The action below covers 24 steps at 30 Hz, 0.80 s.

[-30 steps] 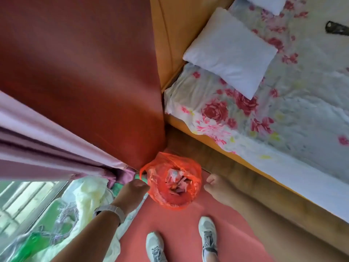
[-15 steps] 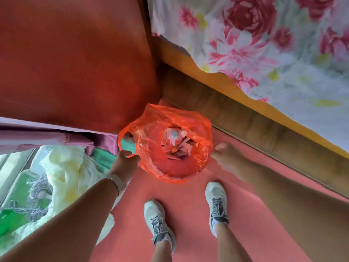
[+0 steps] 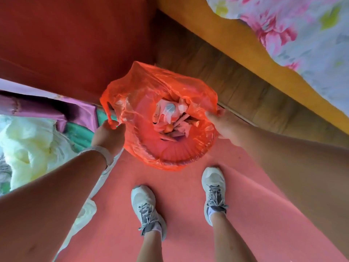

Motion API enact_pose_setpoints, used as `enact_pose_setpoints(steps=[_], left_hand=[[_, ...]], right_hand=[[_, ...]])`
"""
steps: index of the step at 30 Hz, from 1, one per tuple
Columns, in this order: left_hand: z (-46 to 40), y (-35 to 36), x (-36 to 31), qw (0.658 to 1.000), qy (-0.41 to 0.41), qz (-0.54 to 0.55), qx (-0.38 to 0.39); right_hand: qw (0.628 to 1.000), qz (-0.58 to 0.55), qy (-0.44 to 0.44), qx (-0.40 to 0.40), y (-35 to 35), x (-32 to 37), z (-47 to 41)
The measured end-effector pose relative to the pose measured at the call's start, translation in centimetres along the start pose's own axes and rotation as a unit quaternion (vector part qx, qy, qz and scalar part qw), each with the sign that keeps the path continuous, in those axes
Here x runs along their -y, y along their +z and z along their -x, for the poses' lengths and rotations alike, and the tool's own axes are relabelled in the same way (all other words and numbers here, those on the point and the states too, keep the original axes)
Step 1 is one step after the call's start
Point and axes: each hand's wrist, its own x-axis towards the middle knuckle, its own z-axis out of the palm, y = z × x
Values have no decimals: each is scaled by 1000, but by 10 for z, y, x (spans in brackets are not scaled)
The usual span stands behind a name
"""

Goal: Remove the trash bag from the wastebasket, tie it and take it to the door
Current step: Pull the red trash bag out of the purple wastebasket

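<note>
An orange-red translucent trash bag (image 3: 151,91) lines a round wastebasket (image 3: 170,157) standing on the floor in the corner. Crumpled paper and wrappers (image 3: 170,118) lie inside it. My left hand (image 3: 108,136) pinches the bag's left handle loop at the rim. On the other side, my right hand (image 3: 220,122) grips the bag's right edge. The basket's own wall is almost wholly covered by the plastic.
A dark red wall (image 3: 75,44) rises behind the basket. The wooden bed frame (image 3: 255,91) with a flowered sheet (image 3: 302,35) runs along the right. A purple curtain (image 3: 56,110) and pale bundled fabric (image 3: 28,144) crowd the left. My two shoes (image 3: 147,208) stand on the pink floor.
The camera has tipped down and come closer to the basket. My right hand has moved in and closed on the bag's right edge; my left hand has taken the left handle.
</note>
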Motion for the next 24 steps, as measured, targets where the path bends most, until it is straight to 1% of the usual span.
enact_pose_setpoints(steps=[2, 4, 6, 8, 11, 14, 15, 17, 20, 21, 23, 24], left_hand=[[2, 5, -6, 998, 52, -25, 4], [8, 6, -14, 997, 69, -12, -7], [15, 8, -25, 997, 80, 6, -15], [24, 7, -37, 996, 83, 23, -14], [41, 0, -54, 994, 95, 56, 6], [62, -8, -67, 989, 119, 87, 25], [68, -9, -70, 987, 113, 111, 30], [76, -10, -73, 983, 71, 166, 29], [84, -9, -73, 983, 54, 171, 43], [85, -10, -73, 980, 46, 188, 46], [84, -10, -74, 971, 30, 229, 53], [83, -9, -74, 970, 27, 235, 54]], right_hand=[[1000, 22, 4, -13, 2, -5, -6], [995, 83, -22, -57, 3, -9, -9], [973, 186, -76, -117, 3, -12, -6], [955, 226, -113, -157, 3, -14, -5], [951, 209, -142, -177, 2, -9, 2], [950, 146, -191, -200, 5, 5, 19], [949, 128, -205, -200, 8, 10, 28], [955, 110, -216, -172, 16, 16, 45], [969, 90, -209, -94, 28, 21, 66], [973, 81, -207, -67, 31, 22, 70], [981, 50, -187, -17, 34, 23, 72], [987, 25, -161, -5, 33, 22, 70]])
